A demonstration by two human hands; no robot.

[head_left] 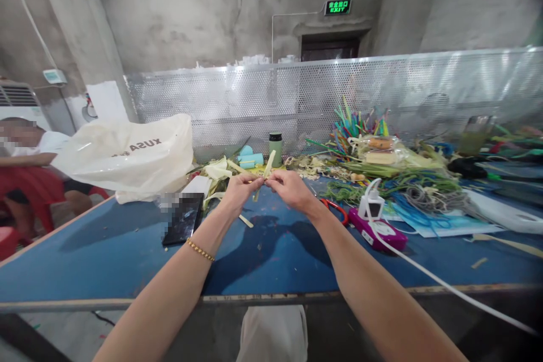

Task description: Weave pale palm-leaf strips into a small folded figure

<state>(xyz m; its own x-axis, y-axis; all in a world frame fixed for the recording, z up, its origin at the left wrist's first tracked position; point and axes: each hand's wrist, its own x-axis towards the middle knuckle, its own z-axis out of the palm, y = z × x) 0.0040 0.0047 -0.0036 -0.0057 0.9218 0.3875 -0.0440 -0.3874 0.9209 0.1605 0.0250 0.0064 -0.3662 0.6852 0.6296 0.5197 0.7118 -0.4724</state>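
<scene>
Through the head camera I have my left hand [244, 188] and right hand [291, 188] nearly touching, fingertips of both pinched closed on a pale strip [270, 162] that sticks up between them; I can't tell whether it is a single piece. Above and right of the grip, one green sign [337, 7] reads "EXIT" under Chinese characters. Left of it, one white bag [131, 153] carries dark capitals, seemingly X, U, S, A. Just behind stands one green bottle [278, 147]; to the right sits one purple power block [377, 231].
</scene>
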